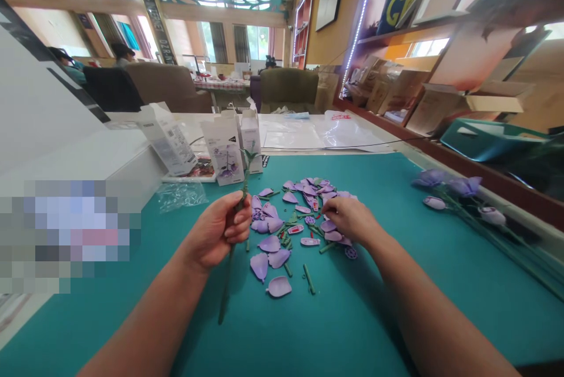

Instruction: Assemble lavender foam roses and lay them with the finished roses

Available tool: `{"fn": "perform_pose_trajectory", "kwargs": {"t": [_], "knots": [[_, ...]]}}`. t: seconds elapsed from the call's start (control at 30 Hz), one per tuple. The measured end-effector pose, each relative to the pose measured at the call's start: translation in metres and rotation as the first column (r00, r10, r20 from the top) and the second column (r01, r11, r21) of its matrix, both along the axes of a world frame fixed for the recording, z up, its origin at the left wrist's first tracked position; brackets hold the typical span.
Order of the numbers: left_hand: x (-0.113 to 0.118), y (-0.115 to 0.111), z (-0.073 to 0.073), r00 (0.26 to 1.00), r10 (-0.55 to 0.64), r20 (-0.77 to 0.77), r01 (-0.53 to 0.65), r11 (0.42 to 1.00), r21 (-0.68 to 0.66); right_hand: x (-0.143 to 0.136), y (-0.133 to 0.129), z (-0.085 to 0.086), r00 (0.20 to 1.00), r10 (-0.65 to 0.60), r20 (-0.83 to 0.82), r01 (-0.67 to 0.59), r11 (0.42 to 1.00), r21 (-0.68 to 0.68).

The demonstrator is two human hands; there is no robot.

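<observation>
My left hand (222,227) is closed around a long green flower stem (226,292), held upright with small leaves at its top. My right hand (352,218) reaches into the right side of a heap of loose purple petals (269,243). Its fingers are bent together, and whatever they may pinch is hidden. Among the petals lie short green stem pieces (309,279), purple wheel-shaped parts (351,252) and pale oval pieces with red on them (295,229). One petal (279,287) rests at the near edge of the heap.
Finished purple flowers on long stems (467,187) lie at the right of the green mat (352,324). Opened white boxes (224,154) and a crumpled clear bag (181,195) are at the back left. Plastic sheets (295,132) lie behind the mat; a teal bin (484,139) is at right.
</observation>
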State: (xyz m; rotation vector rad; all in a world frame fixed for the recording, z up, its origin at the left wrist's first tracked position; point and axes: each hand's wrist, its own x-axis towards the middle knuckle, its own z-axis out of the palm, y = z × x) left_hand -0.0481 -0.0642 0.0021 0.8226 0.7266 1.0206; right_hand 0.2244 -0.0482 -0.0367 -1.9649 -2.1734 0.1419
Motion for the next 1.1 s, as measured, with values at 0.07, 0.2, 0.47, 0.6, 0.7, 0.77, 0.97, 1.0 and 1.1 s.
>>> {"fn": "perform_pose_trajectory", "kwargs": {"t": [0.07, 0.2, 0.47, 0.6, 0.7, 0.77, 0.97, 1.0, 1.1], "knots": [[-0.001, 0.001, -0.001, 1.000, 0.020, 0.005, -0.020, 1.000, 0.004, 0.009, -0.001, 0.002, 1.000, -0.025, 0.001, 0.025, 1.000, 0.004], [-0.002, 0.003, -0.001, 0.998, 0.065, 0.019, -0.065, 0.998, -0.003, 0.032, -0.004, 0.005, 0.994, -0.112, -0.007, 0.112, 0.993, 0.024], [-0.004, 0.004, -0.005, 0.998, 0.043, 0.050, -0.043, 0.999, 0.000, 0.054, -0.014, -0.005, 0.987, -0.153, -0.045, 0.153, 0.988, 0.001], [-0.003, 0.005, -0.007, 0.998, 0.020, 0.066, -0.021, 1.000, 0.012, 0.039, -0.017, -0.005, 0.989, -0.089, -0.117, 0.089, 0.996, -0.012], [-0.003, 0.005, -0.008, 0.997, 0.001, 0.078, -0.002, 1.000, 0.018, 0.015, -0.018, -0.001, 0.978, 0.084, -0.191, -0.080, 0.996, 0.028], [-0.002, 0.005, -0.008, 0.996, 0.000, 0.086, -0.002, 1.000, 0.018, -0.005, -0.017, 0.002, 0.963, 0.202, -0.177, -0.196, 0.979, 0.050], [-0.002, 0.002, -0.007, 0.995, -0.005, 0.104, 0.005, 1.000, 0.003, -0.058, -0.008, 0.004, 0.905, 0.423, -0.036, -0.424, 0.904, -0.047], [-0.002, 0.002, -0.007, 0.994, -0.007, 0.107, 0.007, 1.000, 0.002, -0.062, -0.006, 0.003, 0.896, 0.444, -0.009, -0.444, 0.894, -0.062], [-0.002, 0.001, -0.008, 0.994, -0.010, 0.107, 0.010, 1.000, 0.002, -0.070, -0.002, -0.006, 0.873, 0.485, 0.047, -0.480, 0.873, -0.088]]}}
